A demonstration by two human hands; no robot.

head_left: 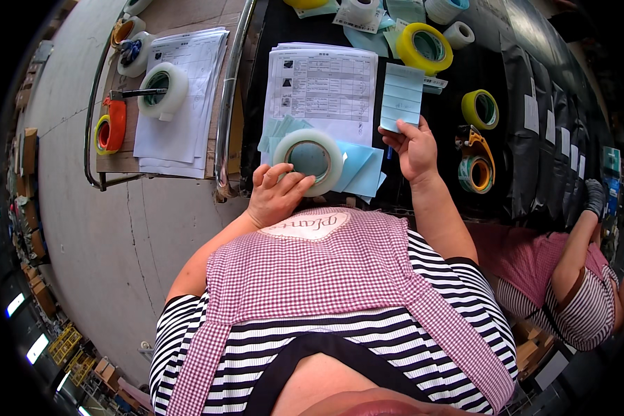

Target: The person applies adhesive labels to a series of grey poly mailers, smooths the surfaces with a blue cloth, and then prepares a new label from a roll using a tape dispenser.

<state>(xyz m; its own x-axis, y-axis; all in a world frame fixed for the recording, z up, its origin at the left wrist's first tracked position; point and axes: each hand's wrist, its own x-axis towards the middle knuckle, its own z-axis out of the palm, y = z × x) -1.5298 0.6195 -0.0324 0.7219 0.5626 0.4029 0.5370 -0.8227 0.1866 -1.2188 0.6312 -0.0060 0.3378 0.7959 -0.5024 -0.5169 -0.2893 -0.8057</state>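
A: What is closest to the person?

B: The left hand (277, 194). Its fingers are curled over the lower edge of a wide roll of clear tape with a pale core (310, 158), so they grip it. The roll lies flat on some light blue paper sheets (359, 166), at the near edge of the black worktable (457, 76).

A: And the right hand?

B: The right hand (414, 149) is at about three o'clock from the roll, a little apart. Thumb and fingers are closed on the lower corner of a pale blue lined slip of paper (402, 97), which rises toward twelve o'clock from the hand.

A: What is behind the roll?

B: At twelve o'clock from it, a stack of white printed forms (322, 87); the slip overlaps its right edge. At three o'clock from the right hand there is an orange tape dispenser with a green roll (475, 170), and above it a small yellow tape roll (480, 109). Farther, at one o'clock, a big yellow tape roll (423, 47).

A: Anything at the left?

B: Yes, at ten o'clock, a brown cart shelf (121, 163) with white papers, a clear tape roll (163, 89) and an orange dispenser (109, 126). At the far right a co-worker's arm (575, 243) reaches to the table.
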